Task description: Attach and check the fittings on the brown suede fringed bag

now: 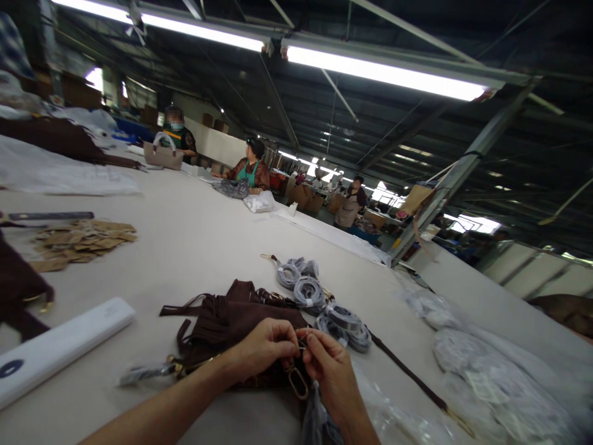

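Taking our two hands as the centre of the dial, we have a dark brown bag [241, 315] lying on the pale table [194, 228], from just under our fingers out to ten o'clock. It looks soft and matte, collapsed rather than standing, with gathered folds along its left part and thin flat ties that stick out at nine to ten o'clock, one of them curling. Gold-coloured metal shows at its near edge.

Our left hand [277, 341] is closed in a pinch, thumb against curled forefinger, and our right hand [327, 358] pinches from the other side; between them we grip a small metal piece [301, 342], too small and blurred for us to make out its shape. Just below it, at six o'clock, hangs an elongated oval gold ring [298, 382], shiny and open in the middle.

Coiled straps [309, 293] in clear wrap with white bands lie near the bag from twelve to two o'clock. A narrow brown strap [407, 371] runs to a gold clasp at four o'clock. We see a long white box [65, 346] at nine o'clock and a heap of tan pieces [88, 242] at ten.
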A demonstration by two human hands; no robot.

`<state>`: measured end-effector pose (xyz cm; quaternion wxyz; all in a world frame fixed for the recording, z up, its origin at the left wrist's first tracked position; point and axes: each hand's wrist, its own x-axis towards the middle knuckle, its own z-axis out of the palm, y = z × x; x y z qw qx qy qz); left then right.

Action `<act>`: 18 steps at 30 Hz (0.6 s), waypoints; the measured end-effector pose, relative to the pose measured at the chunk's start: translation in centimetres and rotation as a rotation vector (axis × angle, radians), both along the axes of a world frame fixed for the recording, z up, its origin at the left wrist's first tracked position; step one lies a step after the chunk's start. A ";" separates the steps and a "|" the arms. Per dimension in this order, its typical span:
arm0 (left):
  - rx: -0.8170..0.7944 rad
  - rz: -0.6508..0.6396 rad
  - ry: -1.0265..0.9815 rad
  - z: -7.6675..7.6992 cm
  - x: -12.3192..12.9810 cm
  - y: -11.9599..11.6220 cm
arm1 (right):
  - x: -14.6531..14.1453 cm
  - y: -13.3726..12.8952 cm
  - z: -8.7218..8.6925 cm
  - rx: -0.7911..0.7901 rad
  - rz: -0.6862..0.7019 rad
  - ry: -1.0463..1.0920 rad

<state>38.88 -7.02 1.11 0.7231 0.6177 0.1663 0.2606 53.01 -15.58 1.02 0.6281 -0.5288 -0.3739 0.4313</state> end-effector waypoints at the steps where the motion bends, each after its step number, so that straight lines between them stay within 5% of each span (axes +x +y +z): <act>1: 0.000 -0.005 0.000 0.0 0.0 0.0 | -0.1 0.0 0.1 0.000 -0.011 0.013; 18: -0.034 -0.034 0.011 -0.1 0.0 -0.1 | -0.9 0.1 0.1 0.000 -0.011 0.097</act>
